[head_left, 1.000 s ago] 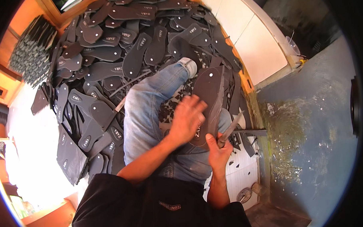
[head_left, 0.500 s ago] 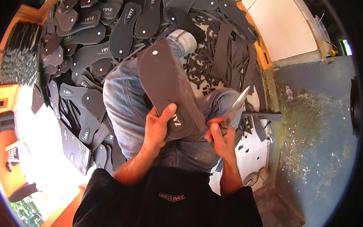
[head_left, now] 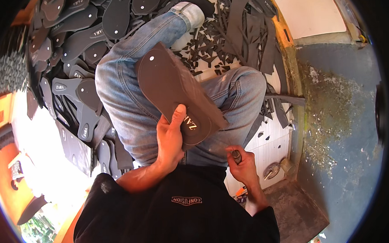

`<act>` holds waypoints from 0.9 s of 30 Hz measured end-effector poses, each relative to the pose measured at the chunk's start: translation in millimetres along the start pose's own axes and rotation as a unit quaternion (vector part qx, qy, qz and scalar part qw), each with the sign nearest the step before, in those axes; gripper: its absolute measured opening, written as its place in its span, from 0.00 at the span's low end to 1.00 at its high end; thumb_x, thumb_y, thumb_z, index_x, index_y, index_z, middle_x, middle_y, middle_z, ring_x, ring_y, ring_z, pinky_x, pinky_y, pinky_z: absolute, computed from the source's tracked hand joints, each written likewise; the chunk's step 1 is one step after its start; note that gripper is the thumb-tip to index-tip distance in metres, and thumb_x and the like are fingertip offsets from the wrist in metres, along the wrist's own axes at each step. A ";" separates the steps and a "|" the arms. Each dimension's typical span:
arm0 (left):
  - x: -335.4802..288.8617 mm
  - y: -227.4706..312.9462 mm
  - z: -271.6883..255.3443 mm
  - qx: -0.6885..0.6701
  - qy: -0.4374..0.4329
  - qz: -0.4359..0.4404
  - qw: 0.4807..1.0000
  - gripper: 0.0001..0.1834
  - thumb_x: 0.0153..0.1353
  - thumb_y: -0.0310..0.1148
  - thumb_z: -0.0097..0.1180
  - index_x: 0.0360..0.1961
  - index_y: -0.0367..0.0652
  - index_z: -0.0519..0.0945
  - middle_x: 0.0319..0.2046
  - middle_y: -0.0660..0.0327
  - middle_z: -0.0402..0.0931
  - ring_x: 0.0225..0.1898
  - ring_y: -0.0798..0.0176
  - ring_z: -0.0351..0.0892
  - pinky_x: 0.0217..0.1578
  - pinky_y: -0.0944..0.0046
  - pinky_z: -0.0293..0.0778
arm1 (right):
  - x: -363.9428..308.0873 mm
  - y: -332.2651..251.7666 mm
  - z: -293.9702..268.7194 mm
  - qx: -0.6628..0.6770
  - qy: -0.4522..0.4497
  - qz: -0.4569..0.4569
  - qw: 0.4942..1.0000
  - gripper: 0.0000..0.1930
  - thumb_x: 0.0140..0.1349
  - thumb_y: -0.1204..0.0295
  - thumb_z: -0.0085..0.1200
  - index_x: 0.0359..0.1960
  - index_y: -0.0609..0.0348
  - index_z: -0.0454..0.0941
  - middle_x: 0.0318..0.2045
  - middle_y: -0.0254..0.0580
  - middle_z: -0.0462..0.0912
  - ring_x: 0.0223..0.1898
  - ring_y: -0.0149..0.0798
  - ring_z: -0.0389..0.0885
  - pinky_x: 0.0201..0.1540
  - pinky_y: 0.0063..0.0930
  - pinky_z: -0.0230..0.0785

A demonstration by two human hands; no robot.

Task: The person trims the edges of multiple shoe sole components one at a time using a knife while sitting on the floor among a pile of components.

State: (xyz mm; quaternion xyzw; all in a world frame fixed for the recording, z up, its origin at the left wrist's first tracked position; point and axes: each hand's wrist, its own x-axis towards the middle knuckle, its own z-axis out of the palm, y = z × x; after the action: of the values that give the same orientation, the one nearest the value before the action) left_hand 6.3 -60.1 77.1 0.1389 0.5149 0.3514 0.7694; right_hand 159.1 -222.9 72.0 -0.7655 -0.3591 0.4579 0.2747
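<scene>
My left hand (head_left: 169, 137) is closed on the near end of a dark grey foam shoe sole (head_left: 165, 77), thumb on top. The sole has a rounded outline with a white dot near its far end, and rough uncut material runs along its right side. It lies tilted over my jeans-clad legs (head_left: 129, 89). Lower and to the right, apart from the sole, my right hand (head_left: 244, 164) is wrapped round a knife, whose dark handle (head_left: 236, 155) shows end-on. The blade cannot be made out.
Many dark soles (head_left: 84, 41) are heaped at the far left. Small foam offcuts (head_left: 207, 50) and long strips (head_left: 254, 42) cover the floor ahead. A stained blue-grey wall (head_left: 340, 116) stands on the right, with a round metal object (head_left: 272, 170) and a brown block (head_left: 298, 212) near it.
My right hand has drawn back toward my body, and the knife blade that pointed up and away no longer shows. The sole has tilted slightly in my left hand.
</scene>
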 end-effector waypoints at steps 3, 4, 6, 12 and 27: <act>-2.0 3.4 -2.9 -0.008 0.002 0.013 1.000 0.18 0.63 0.39 0.53 0.46 0.36 0.72 0.38 0.59 0.77 0.36 0.67 0.80 0.37 0.68 0.78 | 3.2 5.3 4.0 -0.026 -0.008 -0.020 0.999 0.06 0.54 0.77 0.55 0.34 0.57 0.75 0.14 0.47 0.74 0.14 0.33 0.74 0.19 0.26 0.64; -1.6 3.6 -4.0 -0.007 0.002 0.010 1.000 0.18 0.63 0.39 0.53 0.46 0.36 0.72 0.38 0.59 0.77 0.36 0.67 0.80 0.37 0.68 0.78 | 3.2 5.3 5.1 -0.027 -0.010 -0.012 1.000 0.05 0.54 0.77 0.54 0.33 0.57 0.75 0.14 0.47 0.74 0.15 0.34 0.75 0.20 0.27 0.64; -0.8 4.4 -5.9 -0.007 0.001 0.004 1.000 0.18 0.63 0.39 0.53 0.46 0.36 0.72 0.38 0.59 0.77 0.36 0.67 0.80 0.36 0.68 0.78 | 3.6 4.5 7.2 -0.030 -0.016 0.004 0.999 0.05 0.53 0.77 0.54 0.32 0.57 0.75 0.15 0.48 0.74 0.15 0.37 0.76 0.20 0.28 0.65; 3.2 2.1 -16.1 0.009 0.006 0.000 1.000 0.17 0.63 0.38 0.54 0.45 0.35 0.73 0.37 0.59 0.78 0.34 0.67 0.80 0.35 0.69 0.78 | 4.0 5.0 14.5 -0.024 -0.024 0.034 0.999 0.05 0.50 0.78 0.54 0.30 0.58 0.76 0.15 0.48 0.76 0.17 0.43 0.78 0.22 0.29 0.68; 13.1 0.4 -33.8 0.007 -0.011 0.002 1.000 0.14 0.59 0.33 0.59 0.40 0.35 0.74 0.34 0.60 0.78 0.33 0.70 0.78 0.35 0.71 0.77 | 35.4 -1.7 23.5 -0.092 -0.044 -0.020 0.995 0.03 0.50 0.77 0.55 0.25 0.59 0.73 0.15 0.53 0.74 0.21 0.57 0.77 0.22 0.38 0.67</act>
State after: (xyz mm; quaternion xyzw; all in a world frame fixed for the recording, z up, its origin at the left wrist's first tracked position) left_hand -21.0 -55.8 53.6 0.1492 0.5087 0.3480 0.7732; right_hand 149.0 -191.4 45.4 -0.7591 -0.4267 0.4508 0.1962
